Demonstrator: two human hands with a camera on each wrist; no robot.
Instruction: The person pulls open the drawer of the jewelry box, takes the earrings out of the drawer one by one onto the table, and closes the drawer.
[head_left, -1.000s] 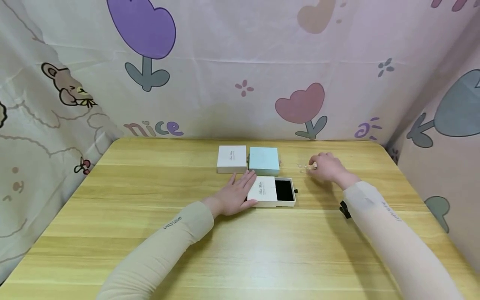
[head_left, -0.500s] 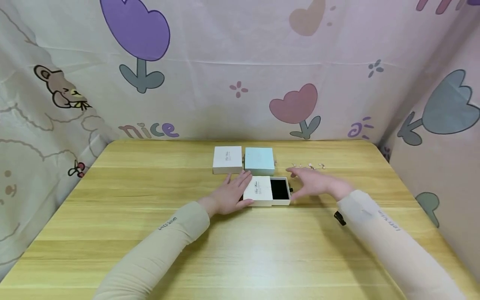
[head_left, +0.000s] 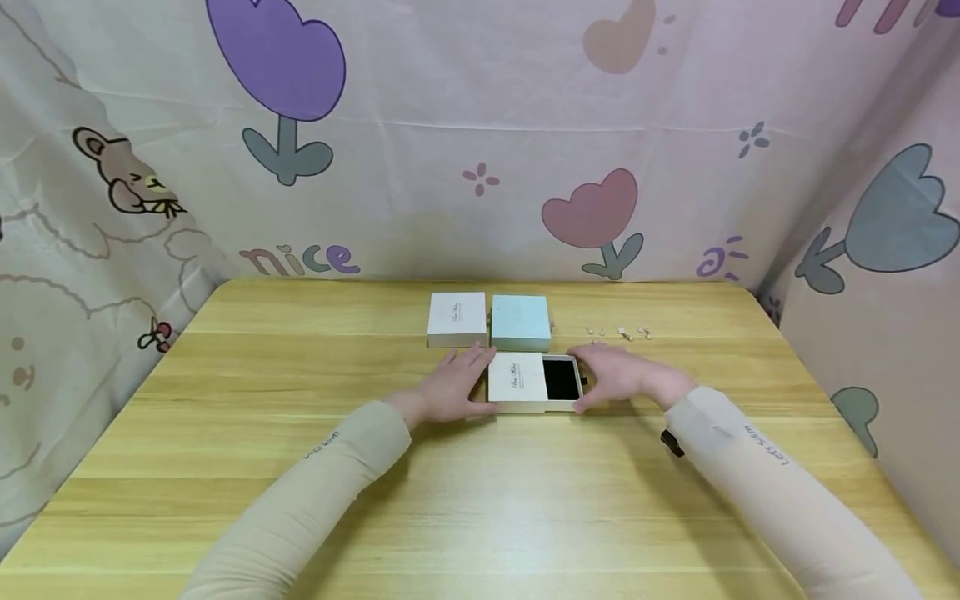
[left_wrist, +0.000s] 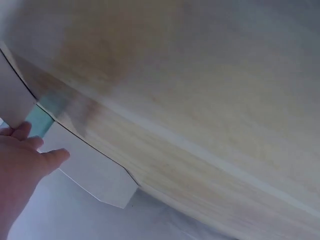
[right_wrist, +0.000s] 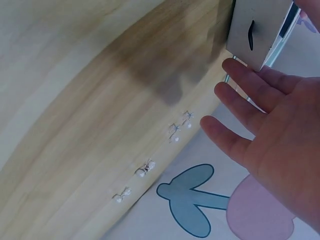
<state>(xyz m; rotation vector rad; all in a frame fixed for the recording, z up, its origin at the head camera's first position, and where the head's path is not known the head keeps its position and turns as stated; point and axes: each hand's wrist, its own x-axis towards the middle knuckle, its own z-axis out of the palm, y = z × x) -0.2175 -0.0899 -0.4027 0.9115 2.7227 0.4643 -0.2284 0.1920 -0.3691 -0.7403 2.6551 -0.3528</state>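
A white drawer-style jewelry box (head_left: 517, 377) lies in the middle of the table, its drawer (head_left: 562, 380) pulled partly out to the right and lined in black. My left hand (head_left: 447, 389) holds the sleeve's left end, thumb along the near side and fingers at the far side. At the drawer end, my right hand (head_left: 621, 372) spans the box between thumb and index finger. In the right wrist view its other fingers (right_wrist: 240, 107) are spread, close by the drawer's black pull tab (right_wrist: 251, 35).
Behind the box stand another white box (head_left: 457, 318) and a light blue box (head_left: 521, 322), side by side. Several small earrings (head_left: 625, 334) lie in a row to the back right. A patterned cloth (head_left: 405, 167) hangs behind the wooden table (head_left: 480, 517).
My right hand has moved left from beside the earrings to the drawer's end. My left hand has slid off the box's top to its left end. The drawer stays partly out.
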